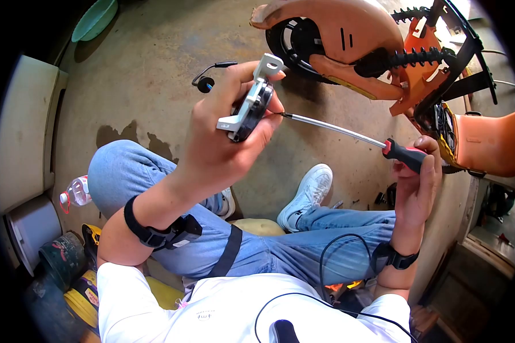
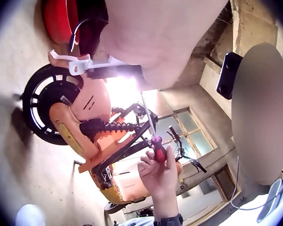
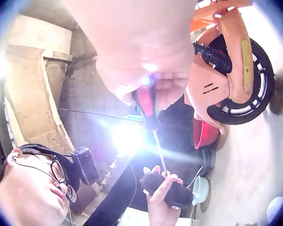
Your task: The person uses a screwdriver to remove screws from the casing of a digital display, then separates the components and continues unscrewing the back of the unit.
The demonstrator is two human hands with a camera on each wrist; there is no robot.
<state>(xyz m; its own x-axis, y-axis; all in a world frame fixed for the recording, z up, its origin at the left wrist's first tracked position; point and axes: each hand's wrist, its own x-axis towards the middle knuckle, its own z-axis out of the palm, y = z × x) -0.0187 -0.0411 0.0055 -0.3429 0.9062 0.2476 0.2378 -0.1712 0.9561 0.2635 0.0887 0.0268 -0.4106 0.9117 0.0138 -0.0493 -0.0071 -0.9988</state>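
White tee [image 1: 212, 308], blue jeans [image 1: 280, 251] — blk wrist straps [image 1: 149, 231].

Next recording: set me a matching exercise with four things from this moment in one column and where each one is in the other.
Things
1. screwdriver
2. bracketed part
3. scooter
4. basin

Places
A. on the floor, far upper left of the head view
B. held in the left hand
C. lying on the floor at the upper right of the head view
D. gripped by its handle in the right hand

Pairs: 1-D, 2-B, 3-C, 4-A
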